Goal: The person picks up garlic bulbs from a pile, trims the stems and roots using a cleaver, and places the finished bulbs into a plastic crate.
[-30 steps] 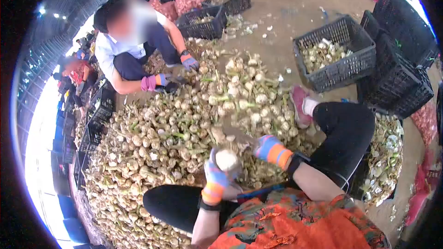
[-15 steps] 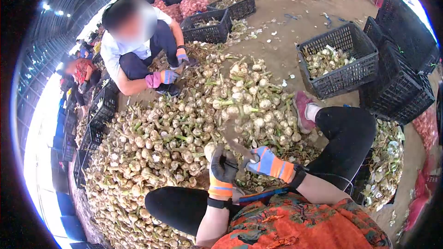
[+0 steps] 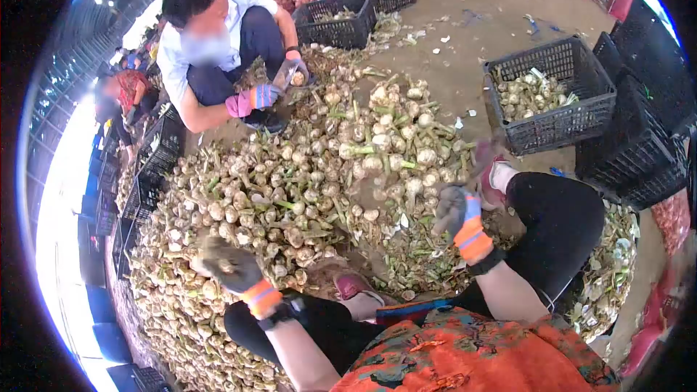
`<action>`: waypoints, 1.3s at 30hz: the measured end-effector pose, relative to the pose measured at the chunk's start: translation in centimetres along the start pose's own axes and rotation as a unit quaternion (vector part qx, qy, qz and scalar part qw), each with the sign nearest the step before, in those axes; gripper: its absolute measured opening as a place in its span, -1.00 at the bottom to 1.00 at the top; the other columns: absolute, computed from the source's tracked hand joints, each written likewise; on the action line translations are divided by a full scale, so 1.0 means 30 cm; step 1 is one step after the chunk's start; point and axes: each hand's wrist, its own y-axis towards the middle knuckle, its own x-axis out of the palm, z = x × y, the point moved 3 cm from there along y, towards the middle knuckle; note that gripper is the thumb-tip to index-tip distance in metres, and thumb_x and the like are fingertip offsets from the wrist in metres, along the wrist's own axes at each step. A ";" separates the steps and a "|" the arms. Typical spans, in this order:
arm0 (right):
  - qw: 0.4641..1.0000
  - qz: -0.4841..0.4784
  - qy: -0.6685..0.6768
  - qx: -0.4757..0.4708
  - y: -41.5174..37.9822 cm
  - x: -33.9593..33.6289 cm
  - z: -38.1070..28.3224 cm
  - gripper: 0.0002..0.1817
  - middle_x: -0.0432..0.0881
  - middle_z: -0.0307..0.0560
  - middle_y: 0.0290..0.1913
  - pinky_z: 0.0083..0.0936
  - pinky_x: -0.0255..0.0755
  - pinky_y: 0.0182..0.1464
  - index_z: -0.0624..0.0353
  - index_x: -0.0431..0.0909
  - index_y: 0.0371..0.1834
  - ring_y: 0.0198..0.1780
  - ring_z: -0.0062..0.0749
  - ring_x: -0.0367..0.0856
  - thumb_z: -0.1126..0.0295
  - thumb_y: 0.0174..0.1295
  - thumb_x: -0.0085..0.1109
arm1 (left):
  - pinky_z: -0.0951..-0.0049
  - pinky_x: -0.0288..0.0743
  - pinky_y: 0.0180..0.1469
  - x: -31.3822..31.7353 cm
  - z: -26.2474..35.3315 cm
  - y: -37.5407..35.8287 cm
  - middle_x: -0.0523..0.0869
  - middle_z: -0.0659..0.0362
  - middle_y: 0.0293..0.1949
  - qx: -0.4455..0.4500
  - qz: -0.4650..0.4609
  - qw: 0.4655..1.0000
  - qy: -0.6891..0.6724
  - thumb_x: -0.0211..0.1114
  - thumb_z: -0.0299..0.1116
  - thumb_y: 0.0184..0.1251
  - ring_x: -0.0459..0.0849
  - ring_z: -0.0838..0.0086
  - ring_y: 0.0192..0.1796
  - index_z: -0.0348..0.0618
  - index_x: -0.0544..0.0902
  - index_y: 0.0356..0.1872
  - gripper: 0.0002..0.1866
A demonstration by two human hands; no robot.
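My left hand (image 3: 234, 267), in a grey and orange glove, is over the left part of a big heap of garlic bulbs (image 3: 239, 196) with stems on. Motion smears its fingers, and whether they touch or hold a bulb cannot be made out. My right hand (image 3: 463, 223), gloved in grey, blue and orange, is closed above cut stems and peelings (image 3: 414, 254), near my right shoe (image 3: 490, 174). What lies inside its fingers is hidden.
Across the heap a person (image 3: 218, 51) crouches, holding a blade (image 3: 283, 76) and a bulb. A black crate (image 3: 559, 127) with garlic stands at the right, beside stacked crates (image 3: 632, 152). More crates (image 3: 334, 29) stand behind. Another person (image 3: 131, 94) is at the far left.
My hands have moved apart from the middle: the left out to the left over the heap, the right up and right. The crouching person's hands have risen slightly, and the view has shifted.
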 end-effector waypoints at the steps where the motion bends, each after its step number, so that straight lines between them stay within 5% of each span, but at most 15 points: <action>1: 0.999 -0.017 0.027 0.009 -0.028 0.053 -0.052 -0.79 0.36 -0.20 -0.70 -0.53 0.25 -0.69 0.19 0.43 -0.51 -0.71 -0.46 0.32 0.30 0.15 -0.08 | 0.46 0.44 -0.11 0.031 -0.034 0.044 0.60 0.20 -0.16 0.032 0.041 0.997 0.057 0.11 -0.11 0.26 0.54 0.54 -0.18 -0.12 0.51 -0.04 -0.64; 3: 0.987 -0.049 -0.132 -0.077 -0.069 0.109 -0.080 -0.79 0.35 -0.21 -0.70 -0.54 0.25 -0.67 0.16 0.38 -0.57 -0.69 -0.49 0.32 0.31 0.14 -0.07 | 0.58 0.51 -0.33 0.052 -0.209 0.112 0.62 0.16 -0.20 0.095 0.173 0.959 0.202 0.15 -0.16 0.25 0.59 0.52 -0.26 -0.22 0.49 -0.03 -0.62; 4: 0.941 -0.080 -0.283 -0.168 -0.098 0.150 -0.093 -0.78 0.34 -0.22 -0.70 -0.55 0.24 -0.65 0.13 0.33 -0.63 -0.66 -0.51 0.31 0.33 0.13 -0.07 | 0.43 0.30 0.11 0.197 -0.401 0.042 0.60 0.19 -0.05 0.017 0.145 0.924 0.352 0.21 -0.17 0.18 0.52 0.43 -0.03 -0.15 0.51 0.00 -0.59; 5: 0.984 -0.032 -0.166 -0.061 -0.116 0.177 -0.074 -0.79 0.35 -0.21 -0.70 -0.56 0.21 -0.67 0.13 0.34 -0.65 -0.66 -0.53 0.32 0.35 0.10 -0.03 | 0.41 0.36 0.04 -0.097 -0.557 0.084 0.62 0.12 -0.11 -0.045 0.091 0.838 0.535 0.28 -0.12 0.07 0.55 0.35 -0.09 -0.18 0.52 -0.02 -0.53; 7: 0.998 0.026 -0.053 0.029 -0.145 0.208 -0.050 -0.83 0.37 -0.20 -0.69 -0.58 0.16 -0.70 0.15 0.38 -0.63 -0.67 -0.54 0.33 0.37 0.06 0.02 | 0.37 0.47 -0.10 -0.644 -0.861 0.162 0.66 0.00 -0.22 -0.087 -0.067 0.511 0.853 0.40 -0.03 -0.13 0.63 0.20 -0.20 -0.22 0.56 -0.07 -0.40; 9: 0.994 -0.012 -0.106 0.021 -0.163 0.223 -0.050 -0.88 0.38 -0.19 -0.68 -0.61 0.12 -0.72 0.21 0.44 -0.53 -0.70 -0.55 0.31 0.40 0.05 0.05 | 0.27 0.44 -0.02 -0.394 -0.982 0.022 0.61 -0.09 -0.13 -0.261 -0.106 0.327 0.902 0.37 0.10 -0.18 0.58 0.09 -0.08 -0.24 0.55 -0.09 -0.32; 14: 0.987 0.019 -0.156 0.013 -0.139 0.215 -0.065 -0.90 0.39 -0.22 -0.64 -0.68 0.07 -0.73 0.33 0.47 -0.38 -0.73 -0.63 0.26 0.54 0.04 0.04 | 0.38 0.40 0.03 -0.386 -1.043 -0.029 0.58 -0.06 -0.10 -0.246 -0.056 0.412 0.876 0.42 -0.15 -0.19 0.53 0.21 -0.02 -0.30 0.46 -0.03 -0.34; 19: 0.991 -0.024 -0.132 0.028 -0.143 0.224 -0.045 -0.86 0.43 -0.24 -0.63 -0.69 0.13 -0.69 0.34 0.52 -0.32 -0.69 -0.64 0.31 0.55 0.04 0.08 | 0.44 0.43 -0.01 -0.389 -0.993 -0.056 0.57 0.11 -0.12 -0.186 -0.106 0.833 0.509 0.44 -0.53 -0.25 0.52 0.44 -0.09 -0.24 0.37 0.00 -0.35; 21: 0.959 -0.081 -0.271 0.013 -0.162 0.234 -0.049 -0.86 0.50 -0.25 -0.59 -0.68 0.24 -0.60 0.29 0.55 -0.32 -0.63 -0.61 0.39 0.54 0.02 0.12 | 0.44 0.46 -0.05 -0.151 -0.924 -0.107 0.57 0.13 -0.12 -0.217 -0.095 0.840 0.489 0.41 -0.55 -0.18 0.55 0.43 -0.12 -0.24 0.37 -0.01 -0.40; 23: 0.850 -0.112 -0.481 -0.182 -0.196 0.263 -0.080 -0.79 0.57 -0.14 -0.53 -0.50 0.40 -0.45 0.20 0.56 -0.31 -0.52 -0.39 0.54 0.44 -0.06 0.18 | 0.47 0.48 -0.08 -0.034 -0.878 -0.151 0.57 0.15 -0.13 -0.194 -0.121 0.822 0.521 0.39 -0.57 -0.16 0.56 0.46 -0.15 -0.24 0.34 0.03 -0.38; 25: 0.642 -0.152 -0.735 -0.160 -0.234 0.281 -0.068 -0.72 0.60 -0.03 -0.43 -0.33 0.44 -0.28 0.14 0.56 -0.32 -0.34 -0.15 0.59 0.29 -0.14 0.19 | 0.48 0.49 -0.11 -0.051 -0.851 -0.190 0.57 0.15 -0.15 -0.198 -0.128 0.852 0.467 0.30 -0.54 -0.02 0.56 0.49 -0.18 -0.23 0.35 0.04 -0.48; 27: 0.613 -0.192 -0.758 -0.114 -0.292 0.336 -0.099 -0.68 0.60 0.02 -0.36 -0.26 0.43 -0.21 0.10 0.56 -0.32 -0.26 -0.04 0.56 0.18 -0.15 0.14 | 0.45 0.52 -0.18 0.019 -0.794 -0.245 0.58 0.14 -0.16 -0.264 -0.007 0.905 0.335 0.18 -0.45 0.15 0.56 0.48 -0.24 -0.24 0.39 0.02 -0.62; 29: 0.534 -0.235 -0.802 -0.125 -0.330 0.351 -0.079 -0.67 0.59 0.02 -0.39 -0.28 0.44 -0.20 0.10 0.57 -0.32 -0.26 -0.09 0.57 0.18 -0.14 0.11 | 0.41 0.51 -0.23 0.113 -0.757 -0.274 0.57 0.14 -0.19 -0.222 -0.104 0.887 0.390 0.05 -0.38 0.26 0.55 0.46 -0.29 -0.23 0.40 0.00 -0.70; 36: 0.531 -0.266 -0.797 -0.113 -0.427 0.394 -0.109 -0.60 0.61 0.07 -0.29 -0.29 0.44 -0.17 0.14 0.56 -0.26 -0.22 -0.08 0.58 0.15 -0.17 0.11 | 0.46 0.51 -0.24 0.165 -0.718 -0.338 0.60 0.18 -0.28 -0.281 -0.071 0.920 0.263 0.01 -0.43 0.29 0.56 0.49 -0.31 -0.21 0.49 -0.16 -0.83; 39: 0.529 -0.270 -0.797 -0.111 -0.434 0.379 -0.100 -0.61 0.61 0.08 -0.29 -0.29 0.44 -0.14 0.14 0.56 -0.26 -0.21 -0.08 0.58 0.15 -0.15 0.09 | 0.35 0.50 -0.17 0.160 -0.696 -0.379 0.60 0.20 -0.25 -0.236 -0.123 0.856 0.444 -0.05 -0.25 0.33 0.58 0.43 -0.29 -0.14 0.49 -0.17 -0.77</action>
